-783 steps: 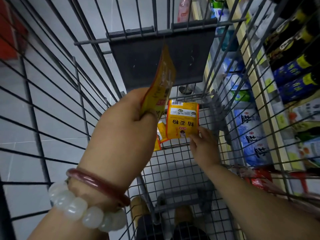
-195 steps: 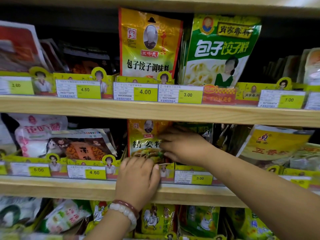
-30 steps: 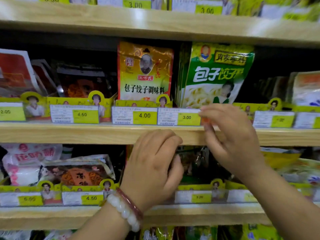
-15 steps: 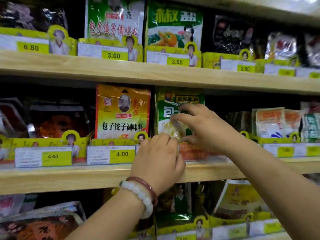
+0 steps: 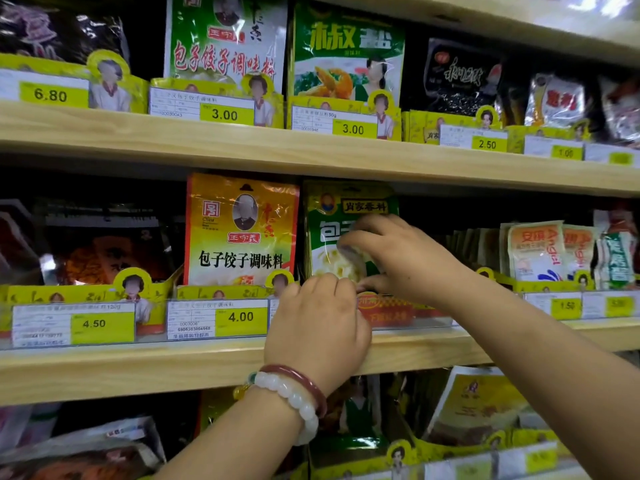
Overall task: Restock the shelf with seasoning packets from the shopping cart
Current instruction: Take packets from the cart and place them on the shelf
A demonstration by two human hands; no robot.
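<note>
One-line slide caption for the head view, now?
Both hands, left hand and right hand, work at the green dumpling-seasoning packet on the middle shelf.

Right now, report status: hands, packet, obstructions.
Both hands at green packet on middle shelf. Right hand grips its front; left hand at its base. No obstruction visible.

Dumpling packet (image 5: 349,209) right of portrait packet (image 5: 242,230) – both on middle shelf (image 5: 138,362).

Pale wooden shelf boards (image 5: 207,362) run across in tiers, fronted by yellow price-tag strips (image 5: 104,322). Just left of the fingers (image 5: 367,237) stands a tall yellow-orange foil seasoning packet (image 5: 242,230); under them a green-and-white packet (image 5: 332,216); to their right, small white-orange sachets (image 5: 535,251) upright
</note>
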